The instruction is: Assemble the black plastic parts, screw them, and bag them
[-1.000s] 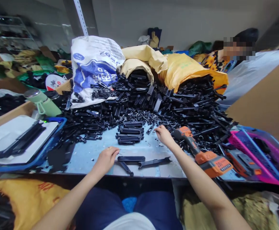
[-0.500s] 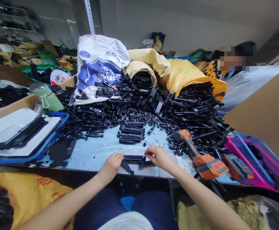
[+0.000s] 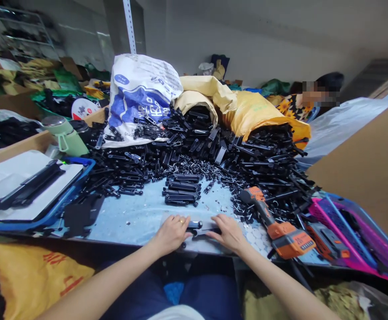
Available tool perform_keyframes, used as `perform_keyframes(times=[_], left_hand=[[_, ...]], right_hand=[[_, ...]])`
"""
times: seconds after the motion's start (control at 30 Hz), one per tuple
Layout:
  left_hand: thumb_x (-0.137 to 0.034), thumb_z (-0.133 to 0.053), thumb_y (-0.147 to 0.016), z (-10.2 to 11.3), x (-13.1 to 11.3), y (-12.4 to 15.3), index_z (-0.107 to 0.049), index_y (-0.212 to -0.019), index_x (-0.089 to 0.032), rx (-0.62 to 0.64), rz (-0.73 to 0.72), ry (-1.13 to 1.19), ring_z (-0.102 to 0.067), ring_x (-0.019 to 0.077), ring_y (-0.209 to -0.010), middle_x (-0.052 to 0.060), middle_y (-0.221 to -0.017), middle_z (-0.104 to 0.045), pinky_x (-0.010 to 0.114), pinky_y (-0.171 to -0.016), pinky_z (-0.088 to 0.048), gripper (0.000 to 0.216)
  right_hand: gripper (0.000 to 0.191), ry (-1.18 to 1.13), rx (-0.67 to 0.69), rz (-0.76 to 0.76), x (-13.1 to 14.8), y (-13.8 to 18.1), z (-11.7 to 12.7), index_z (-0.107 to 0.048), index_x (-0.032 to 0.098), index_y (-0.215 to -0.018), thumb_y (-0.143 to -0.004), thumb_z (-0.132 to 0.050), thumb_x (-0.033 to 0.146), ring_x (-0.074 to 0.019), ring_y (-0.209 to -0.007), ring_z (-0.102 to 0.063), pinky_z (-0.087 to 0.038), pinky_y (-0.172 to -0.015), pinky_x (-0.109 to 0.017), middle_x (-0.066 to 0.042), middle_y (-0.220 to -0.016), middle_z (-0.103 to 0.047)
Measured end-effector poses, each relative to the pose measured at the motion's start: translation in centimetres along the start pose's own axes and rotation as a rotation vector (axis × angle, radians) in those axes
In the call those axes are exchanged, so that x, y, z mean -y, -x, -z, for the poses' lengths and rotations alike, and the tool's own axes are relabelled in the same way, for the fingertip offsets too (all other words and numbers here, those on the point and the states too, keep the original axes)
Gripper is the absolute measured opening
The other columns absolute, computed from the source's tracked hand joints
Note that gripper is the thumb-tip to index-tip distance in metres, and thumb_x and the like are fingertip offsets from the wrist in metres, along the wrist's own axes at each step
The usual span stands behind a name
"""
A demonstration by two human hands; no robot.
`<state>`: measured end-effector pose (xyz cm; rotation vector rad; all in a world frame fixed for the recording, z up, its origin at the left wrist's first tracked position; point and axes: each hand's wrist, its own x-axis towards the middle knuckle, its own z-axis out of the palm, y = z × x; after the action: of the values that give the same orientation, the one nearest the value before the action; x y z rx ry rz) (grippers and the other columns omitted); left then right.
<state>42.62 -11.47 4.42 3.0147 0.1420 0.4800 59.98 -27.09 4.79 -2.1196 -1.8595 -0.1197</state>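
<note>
At the front of the table my left hand [image 3: 171, 233] is closed over the left end of a long, narrow black plastic part [image 3: 199, 232]. My right hand [image 3: 228, 234] grips the right end of the black parts, thumb below and fingers above. Between the hands the pieces lie roughly level, low over the table edge; their ends are hidden by my fingers. Just beyond lies a small stack of similar black parts [image 3: 181, 191]. Loose silver pins and small black bits [image 3: 194, 168] are heaped behind that stack.
An orange cordless power tool [image 3: 280, 229] lies at right, beside a pink basket [image 3: 344, 240]. Behind, black parts spill from a white-and-blue sack [image 3: 140, 98] and a yellow sack [image 3: 257, 111]. A blue tray [image 3: 43, 222] and green bottle [image 3: 65, 138] stand left. A person [image 3: 297, 104] is at back right.
My right hand has gone from a fingertip pinch at a pin to gripping the right end of the black parts. My left hand has shifted slightly right and now covers more of them.
</note>
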Motion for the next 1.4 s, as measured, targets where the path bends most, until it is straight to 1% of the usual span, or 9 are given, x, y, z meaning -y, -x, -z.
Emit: perform_keyframes(times=[0.17,0.33,0.43,0.53,0.7,0.87,1.0,1.13,1.4], left_hand=[[-0.039,-0.032,-0.088,1.4,-0.2,-0.9,-0.056,-0.065,-0.013,-0.038,0.056,0.105,-0.053,0.0175,-0.061,0.008,-0.062,-0.058,0.028,-0.055,-0.037,0.043],[-0.039,-0.009,-0.091,7.3,-4.8,1.6,-0.049,-0.062,-0.017,-0.233,-0.042,0.771,-0.047,0.0111,-0.049,0.001,-0.051,-0.048,0.024,-0.051,-0.035,0.054],[-0.042,-0.010,-0.091,8.2,-7.3,1.7,-0.052,-0.072,-0.018,-0.522,0.024,0.925,-0.051,0.0117,-0.056,0.002,-0.058,-0.052,0.024,-0.056,-0.040,0.052],[-0.045,-0.014,-0.090,6.0,-6.5,1.0,-0.051,-0.108,-0.016,-0.667,0.009,0.678,-0.057,0.0175,-0.082,0.011,-0.088,-0.060,0.028,-0.067,-0.045,0.050],[-0.055,-0.027,-0.083,1.9,-0.3,0.7,-0.048,-0.120,-0.016,-0.435,0.013,0.069,-0.057,0.0192,-0.080,0.010,-0.088,-0.061,0.028,-0.068,-0.043,0.058],[-0.036,-0.052,-0.081,0.1,2.7,0.7,-0.055,-0.110,-0.024,-0.180,-0.136,-0.065,-0.051,0.0227,-0.098,0.007,-0.098,-0.060,0.039,-0.083,-0.037,0.031],[-0.026,-0.056,-0.079,-0.9,3.2,-1.3,-0.056,-0.108,-0.026,-0.159,-0.008,-0.092,-0.050,0.0231,-0.098,0.006,-0.102,-0.060,0.040,-0.081,-0.034,0.028],[-0.030,-0.059,-0.076,-0.4,3.5,-2.5,-0.052,-0.113,-0.024,-0.136,0.041,-0.062,-0.046,0.0242,-0.105,0.007,-0.105,-0.058,0.042,-0.087,-0.031,0.038],[-0.033,-0.043,-0.084,2.9,12.1,-7.6,-0.053,-0.103,-0.012,-0.220,0.618,-0.108,-0.050,0.0224,-0.093,0.011,-0.098,-0.057,0.033,-0.079,-0.040,0.030]], right_hand=[[0.053,-0.045,-0.089,0.065,-0.2,0.4,2.0,-0.050,0.016,-0.055,-0.082,-0.036,0.060,-0.0119,-0.049,-0.044,-0.027,-0.049,-0.024,-0.002,-0.051,-0.048],[0.057,-0.929,-0.119,0.233,6.3,-0.1,4.7,-0.038,0.019,-0.051,-0.084,-0.024,0.063,-0.0097,-0.042,-0.035,-0.026,-0.046,-0.024,0.003,-0.043,-0.033],[0.048,-1.344,-0.360,0.068,10.2,-2.4,2.2,-0.046,0.021,-0.065,-0.081,-0.029,0.063,-0.0125,-0.052,-0.044,-0.036,-0.052,-0.026,0.000,-0.056,-0.044],[0.051,-1.541,-0.431,-0.236,11.2,-5.8,-2.0,-0.051,0.023,-0.091,-0.077,-0.030,0.067,-0.0188,-0.080,-0.054,-0.045,-0.070,-0.034,-0.007,-0.090,-0.056],[0.044,-1.245,-0.302,-0.650,4.6,-6.9,-4.5,-0.054,0.018,-0.105,-0.076,-0.051,0.052,-0.0233,-0.105,-0.049,-0.036,-0.092,-0.040,-0.011,-0.112,-0.055],[0.037,-0.611,-0.460,-0.618,-4.7,-6.6,-1.7,-0.053,0.013,-0.103,-0.082,-0.041,0.041,-0.0219,-0.103,-0.050,-0.040,-0.088,-0.038,-0.013,-0.110,-0.056],[0.026,-0.358,-0.359,-0.545,-9.4,-11.9,-0.3,-0.055,0.016,-0.098,-0.079,-0.048,0.032,-0.0194,-0.107,-0.048,-0.035,-0.093,-0.033,-0.008,-0.110,-0.057],[0.037,-0.260,-0.323,-0.698,-13.5,-18.8,0.0,-0.047,0.012,-0.112,-0.078,-0.050,0.026,-0.0226,-0.109,-0.046,-0.033,-0.094,-0.035,-0.014,-0.115,-0.053],[0.043,-0.189,-0.262,-0.998,-17.5,-25.4,-0.3,-0.039,0.005,-0.113,-0.075,-0.053,0.018,-0.0329,-0.103,-0.051,-0.039,-0.084,-0.047,-0.025,-0.103,-0.055]])
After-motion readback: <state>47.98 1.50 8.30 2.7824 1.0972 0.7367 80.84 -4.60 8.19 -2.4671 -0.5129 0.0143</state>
